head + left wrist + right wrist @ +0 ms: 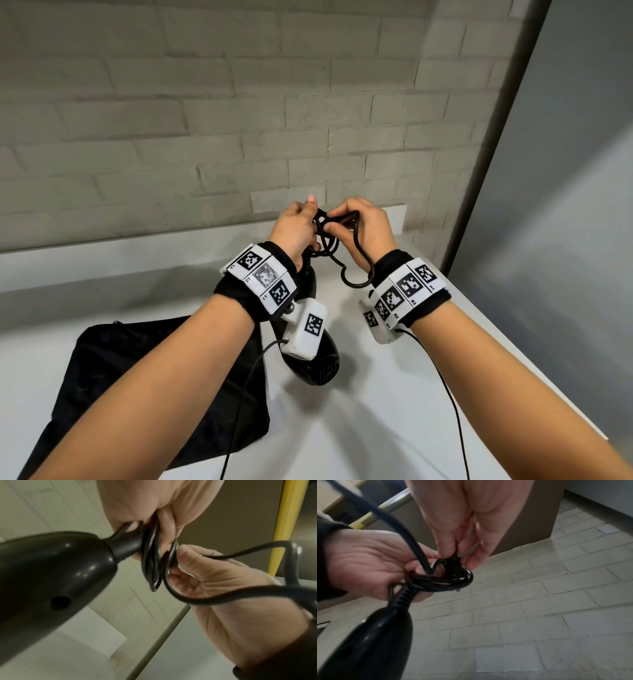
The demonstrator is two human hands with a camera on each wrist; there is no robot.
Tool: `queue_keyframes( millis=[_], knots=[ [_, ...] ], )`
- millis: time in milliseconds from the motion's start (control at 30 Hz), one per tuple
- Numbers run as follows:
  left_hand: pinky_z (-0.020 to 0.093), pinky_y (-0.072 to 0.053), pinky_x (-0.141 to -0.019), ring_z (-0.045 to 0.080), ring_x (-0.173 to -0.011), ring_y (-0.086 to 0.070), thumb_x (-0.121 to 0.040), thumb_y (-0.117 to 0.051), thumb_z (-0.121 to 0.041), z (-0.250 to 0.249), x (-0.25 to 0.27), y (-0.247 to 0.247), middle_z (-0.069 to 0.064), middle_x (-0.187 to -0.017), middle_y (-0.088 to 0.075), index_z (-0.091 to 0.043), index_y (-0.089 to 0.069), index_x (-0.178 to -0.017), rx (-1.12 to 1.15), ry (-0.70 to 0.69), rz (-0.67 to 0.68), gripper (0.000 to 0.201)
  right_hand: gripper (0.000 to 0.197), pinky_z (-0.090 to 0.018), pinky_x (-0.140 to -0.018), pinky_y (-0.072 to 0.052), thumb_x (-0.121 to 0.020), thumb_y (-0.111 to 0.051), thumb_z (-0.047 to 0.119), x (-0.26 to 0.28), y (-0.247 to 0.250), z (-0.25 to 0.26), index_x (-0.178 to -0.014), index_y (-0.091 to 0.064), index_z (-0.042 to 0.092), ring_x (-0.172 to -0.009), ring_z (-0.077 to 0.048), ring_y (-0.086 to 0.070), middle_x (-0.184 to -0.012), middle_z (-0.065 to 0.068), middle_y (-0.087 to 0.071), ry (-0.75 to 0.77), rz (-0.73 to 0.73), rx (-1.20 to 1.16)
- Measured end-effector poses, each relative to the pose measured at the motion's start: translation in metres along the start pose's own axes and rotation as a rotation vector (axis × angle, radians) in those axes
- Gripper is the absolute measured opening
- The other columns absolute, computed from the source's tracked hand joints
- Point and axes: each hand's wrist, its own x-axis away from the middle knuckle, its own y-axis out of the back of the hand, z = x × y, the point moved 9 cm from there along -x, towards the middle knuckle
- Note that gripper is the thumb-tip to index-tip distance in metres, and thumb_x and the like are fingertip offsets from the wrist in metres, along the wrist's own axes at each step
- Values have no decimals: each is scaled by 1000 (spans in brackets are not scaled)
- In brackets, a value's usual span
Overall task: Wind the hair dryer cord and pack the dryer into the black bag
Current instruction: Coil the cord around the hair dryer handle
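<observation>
Winding nearly done, by the look of it: left hand (294, 228) gripping a small coil of hair dryer cord (440, 580) bunched at the ribbed strain relief, fingers curled round the loops. Right hand (359, 229) pinching the plug end (453, 562) between thumb and fingertips, right against the coil and touching the left hand's fingers. One loose bight of cord hanging below the right wrist, not yet taken in. Hair dryer (320, 363) dangling beneath the left hand, long axis running down and toward the body, held up off the white table (376, 428). Black bag (113, 370) lying flat on the table, below and to the left of both hands, nearer the left arm; mouth not visible. Likely next: tucking the plug through the coil, then lowering the dryer leftward to the bag.
</observation>
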Motion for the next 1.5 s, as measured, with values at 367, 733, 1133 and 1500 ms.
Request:
queue_keyframes(
  millis=[367,733,1133,1500],
  knots=[
    [14,-28,-35,4,-27,-32,-98,-39,-32,-4,5,-2,-4,-44,-37,-17,-39,-70,24,-60,-42,32,22,-25,-62,-45,-73,-65,3,11,-2,-23,-65,-52,18,-66,-20,-55,-65,-4,-56,-193,-194,-62],
    [12,-30,-35,10,-38,-39,-97,-40,-38,2,13,-6,2,-62,-41,-17,-48,-76,81,117,62,31,29,-11,-47,-45,-87,-37,-12,10,-45,-31,-107,-42,8,-47,3,-56,-74,-4,-55,-268,185,-531],
    [9,-23,-31,8,-33,-31,-92,-45,-47,-16,20,17,-3,-62,-42,-14,-46,-74,192,216,-11,38,36,-26,-70,-33,-93,-30,33,50,-24,-166,-77,-54,12,-80,-23,-47,-66,4,-49,-474,419,399],
    [14,-18,-30,4,-24,-17,-92,-51,-35,-6,28,-3,-12,-31,-25,-19,-39,-68,272,254,150,32,43,-27,-82,-45,-80,-63,10,44,-40,-136,-120,-49,14,-94,-23,-55,-107,-7,-51,-518,495,238]
  ],
)
